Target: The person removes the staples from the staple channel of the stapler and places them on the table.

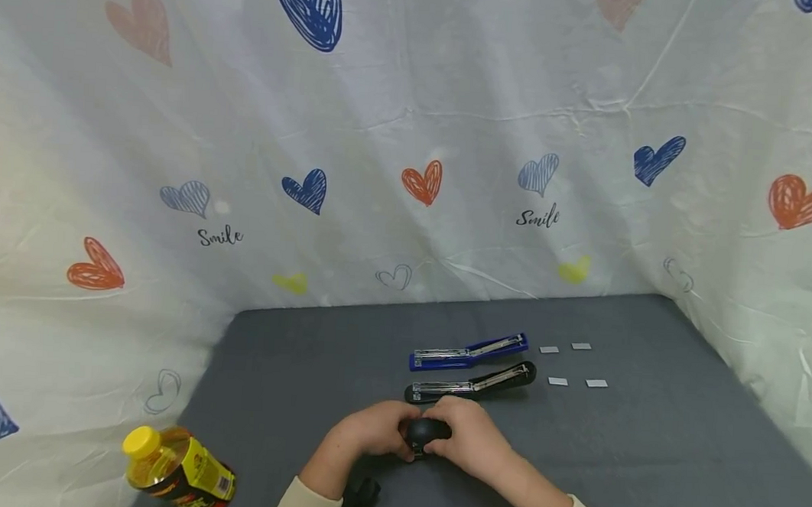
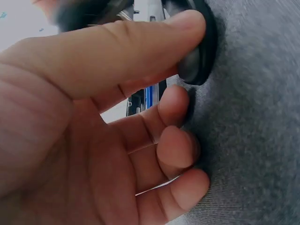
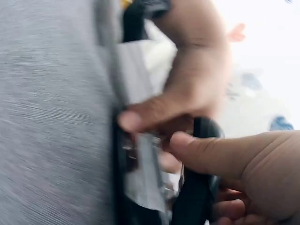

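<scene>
A black stapler (image 1: pixel 428 431) is held between both hands near the front of the table. My left hand (image 1: pixel 378 427) pinches its base, the thumb lying on the base's edge in the left wrist view. My right hand (image 1: pixel 473 439) grips the upper arm (image 3: pixel 191 199) with thumb and fingers. In the right wrist view this arm stands apart from the base, with metal parts between them. Just beyond the hands lies another black stapler (image 1: pixel 503 378), opened out flat. Behind it is a blue stapler (image 1: pixel 435 356), opened the same way.
Several small white pieces (image 1: pixel 558 382) lie in two rows right of the staplers. A bottle with a yellow cap (image 1: pixel 141 442) stands at the front left of the grey table (image 1: pixel 290 370). A white curtain with printed hearts (image 1: pixel 423 182) hangs around the table.
</scene>
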### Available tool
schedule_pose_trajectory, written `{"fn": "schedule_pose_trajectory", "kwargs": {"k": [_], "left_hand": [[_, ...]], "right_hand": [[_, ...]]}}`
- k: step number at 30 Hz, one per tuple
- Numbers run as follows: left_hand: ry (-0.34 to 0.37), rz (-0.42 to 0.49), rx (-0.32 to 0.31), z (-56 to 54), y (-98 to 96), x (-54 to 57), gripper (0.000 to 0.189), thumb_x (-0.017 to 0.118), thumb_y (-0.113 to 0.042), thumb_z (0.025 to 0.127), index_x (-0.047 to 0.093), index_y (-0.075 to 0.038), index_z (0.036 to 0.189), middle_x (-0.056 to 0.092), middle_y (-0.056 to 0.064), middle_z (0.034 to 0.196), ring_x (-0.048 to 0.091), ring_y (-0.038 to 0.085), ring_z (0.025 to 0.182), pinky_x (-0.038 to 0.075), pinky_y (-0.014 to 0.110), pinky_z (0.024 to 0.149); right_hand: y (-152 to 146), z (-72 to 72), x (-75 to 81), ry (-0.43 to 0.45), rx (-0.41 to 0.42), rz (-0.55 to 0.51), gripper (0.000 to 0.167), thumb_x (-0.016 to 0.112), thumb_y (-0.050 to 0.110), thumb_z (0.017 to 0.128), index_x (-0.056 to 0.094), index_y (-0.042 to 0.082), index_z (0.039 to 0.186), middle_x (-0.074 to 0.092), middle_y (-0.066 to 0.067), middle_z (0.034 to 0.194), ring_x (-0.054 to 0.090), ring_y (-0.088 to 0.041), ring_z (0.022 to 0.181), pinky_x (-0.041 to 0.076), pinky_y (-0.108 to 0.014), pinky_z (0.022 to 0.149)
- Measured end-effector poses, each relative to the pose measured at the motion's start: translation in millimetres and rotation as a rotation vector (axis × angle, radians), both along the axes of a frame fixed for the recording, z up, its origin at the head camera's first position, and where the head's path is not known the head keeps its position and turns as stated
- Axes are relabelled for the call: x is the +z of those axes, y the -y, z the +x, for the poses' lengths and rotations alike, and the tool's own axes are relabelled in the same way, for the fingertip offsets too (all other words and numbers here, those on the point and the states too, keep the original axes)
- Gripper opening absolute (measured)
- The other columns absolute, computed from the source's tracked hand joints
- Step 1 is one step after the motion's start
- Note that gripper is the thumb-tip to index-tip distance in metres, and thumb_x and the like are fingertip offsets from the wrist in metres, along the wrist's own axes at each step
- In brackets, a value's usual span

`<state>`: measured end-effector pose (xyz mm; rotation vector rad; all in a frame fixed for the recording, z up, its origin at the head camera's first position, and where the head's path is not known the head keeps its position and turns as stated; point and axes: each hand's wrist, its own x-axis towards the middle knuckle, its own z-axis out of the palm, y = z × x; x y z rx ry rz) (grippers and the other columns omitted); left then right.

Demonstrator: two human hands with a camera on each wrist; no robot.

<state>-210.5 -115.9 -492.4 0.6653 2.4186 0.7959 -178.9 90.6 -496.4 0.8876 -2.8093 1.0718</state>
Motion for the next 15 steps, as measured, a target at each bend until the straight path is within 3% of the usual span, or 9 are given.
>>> {"fn": "schedule_pose_trajectory", "kwargs": {"k": [4, 7, 10, 15], "left_hand": [[0.013, -0.011, 0.018, -1.0, -1.0, -0.8, 0.030, 0.089, -0.004, 0.077, 0.064, -0.017, 0.087, 0.055, -0.004, 0.072, 0.047, 0.010, 0.061, 0.040, 0.029, 0.059], [0.025, -0.021, 0.029, -0.8, -2.0, -0.9, 0.030, 0.088, -0.004, 0.077, 0.065, -0.018, 0.089, 0.055, -0.003, 0.072, 0.048, 0.011, 0.062, 0.040, 0.029, 0.058], [0.021, -0.028, 0.032, -0.2, -3.3, -0.6, 0.030, 0.089, -0.004, 0.076, 0.065, -0.018, 0.089, 0.055, -0.003, 0.071, 0.047, 0.011, 0.061, 0.039, 0.029, 0.057], [0.030, -0.023, 0.043, -0.5, -4.2, 0.5, 0.031, 0.088, -0.002, 0.076, 0.064, -0.018, 0.088, 0.053, -0.002, 0.070, 0.046, 0.011, 0.060, 0.037, 0.028, 0.056]], "right_hand": [[-15.2, -7.4, 15.2, 0.172, 0.007, -0.098, 0.031, 0.091, 0.020, 0.079, 0.078, 0.016, 0.106, 0.064, 0.008, 0.089, 0.052, -0.006, 0.063, 0.046, -0.028, 0.062], [-27.0, -9.7, 26.6, 0.259, 0.012, -0.108, 0.033, 0.089, 0.020, 0.080, 0.074, 0.014, 0.109, 0.063, 0.005, 0.081, 0.044, -0.006, 0.051, 0.041, -0.026, 0.052], [-37.5, -9.1, 36.9, 0.273, 0.006, -0.091, 0.034, 0.086, 0.016, 0.080, 0.071, 0.010, 0.110, 0.062, 0.005, 0.077, 0.045, -0.007, 0.050, 0.040, -0.027, 0.050], [-55.4, -7.1, 51.9, 0.199, -0.038, -0.019, 0.035, 0.085, 0.013, 0.078, 0.070, 0.009, 0.110, 0.056, 0.007, 0.074, 0.047, -0.008, 0.054, 0.039, -0.028, 0.051]]}}
